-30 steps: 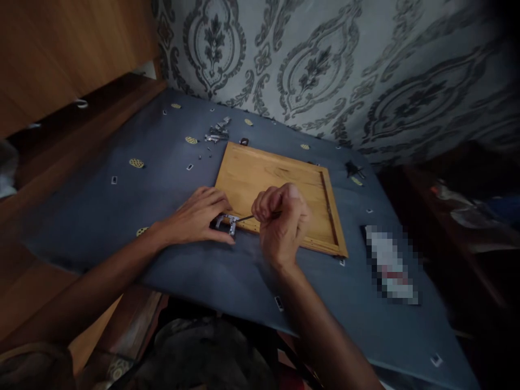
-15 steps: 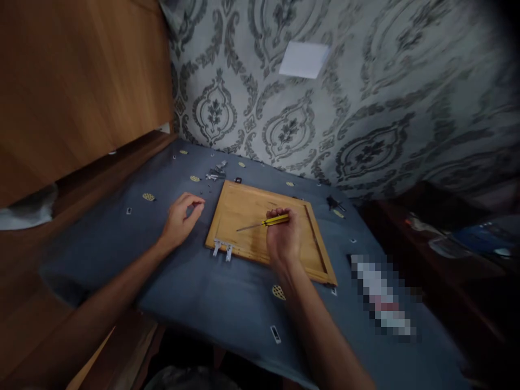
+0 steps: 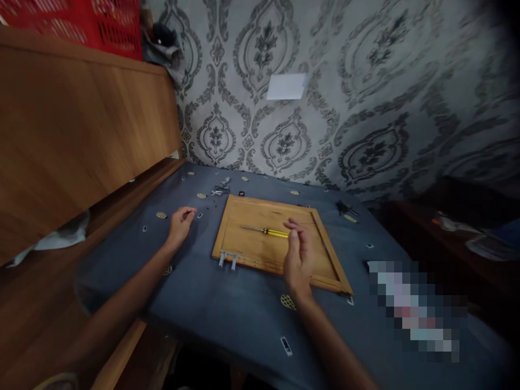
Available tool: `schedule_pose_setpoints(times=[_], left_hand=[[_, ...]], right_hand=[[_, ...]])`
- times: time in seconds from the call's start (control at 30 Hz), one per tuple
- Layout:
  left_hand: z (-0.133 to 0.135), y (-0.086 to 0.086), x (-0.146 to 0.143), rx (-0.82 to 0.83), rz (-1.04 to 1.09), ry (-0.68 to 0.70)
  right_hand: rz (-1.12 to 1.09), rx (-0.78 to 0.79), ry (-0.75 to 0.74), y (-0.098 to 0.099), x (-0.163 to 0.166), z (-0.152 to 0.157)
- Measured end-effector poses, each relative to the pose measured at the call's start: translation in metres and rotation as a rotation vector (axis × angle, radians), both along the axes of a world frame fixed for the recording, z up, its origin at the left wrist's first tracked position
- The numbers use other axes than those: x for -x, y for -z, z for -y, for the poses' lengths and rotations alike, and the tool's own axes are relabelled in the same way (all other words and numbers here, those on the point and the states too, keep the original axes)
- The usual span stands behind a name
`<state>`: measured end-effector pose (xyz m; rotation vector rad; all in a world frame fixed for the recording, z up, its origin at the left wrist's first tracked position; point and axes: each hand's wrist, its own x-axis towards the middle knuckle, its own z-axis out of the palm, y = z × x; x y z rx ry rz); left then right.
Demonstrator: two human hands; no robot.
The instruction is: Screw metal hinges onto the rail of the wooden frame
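Observation:
A light wooden panel (image 3: 252,246) lies flat on a blue cloth (image 3: 211,303). A metal hinge (image 3: 228,258) sticks out from its near left edge. A yellow-handled screwdriver (image 3: 266,231) lies loose on the panel. My right hand (image 3: 298,257) hovers just right of the screwdriver's handle, fingers loosely apart, holding nothing. My left hand (image 3: 180,223) rests on the cloth to the left of the panel, fingers curled loosely, nothing visible in them.
Small metal parts and screws (image 3: 219,189) lie on the cloth beyond the panel. A dark tool (image 3: 344,208) sits at the far right of it. A wooden board (image 3: 77,130) stands at the left, patterned wallpaper behind. A blurred-out object (image 3: 414,309) lies at right.
My right hand has laid the screwdriver on the panel and let go. My left hand left the hinge and moved out to the left. The view tilted upward.

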<state>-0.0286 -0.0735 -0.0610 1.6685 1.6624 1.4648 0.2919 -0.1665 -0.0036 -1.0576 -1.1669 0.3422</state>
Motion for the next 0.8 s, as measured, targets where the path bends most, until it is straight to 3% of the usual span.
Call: schedule_pose_setpoints(times=[0.17,0.3,0.4,0.6,0.8], left_hand=[[-0.039,-0.009,0.0,0.1,-0.175,0.047],[-0.079,-0.025,-0.012,0.178,-0.326,0.045],[-0.101,-0.035,-0.023,0.231,-0.432,0.013],[-0.118,-0.047,-0.035,0.367,-0.608,-0.084],[-0.125,-0.06,-0.043,0.431,-0.774,-0.027]], right_hand=[[0.208,-0.118,-0.184,0.01,0.023,0.033],[0.485,-0.299,-0.284,0.009,0.034,0.048],[0.61,-0.331,-0.359,0.006,0.036,0.054],[0.62,-0.297,-0.387,0.011,0.04,0.056],[0.575,-0.265,-0.4,0.017,0.042,0.053]])
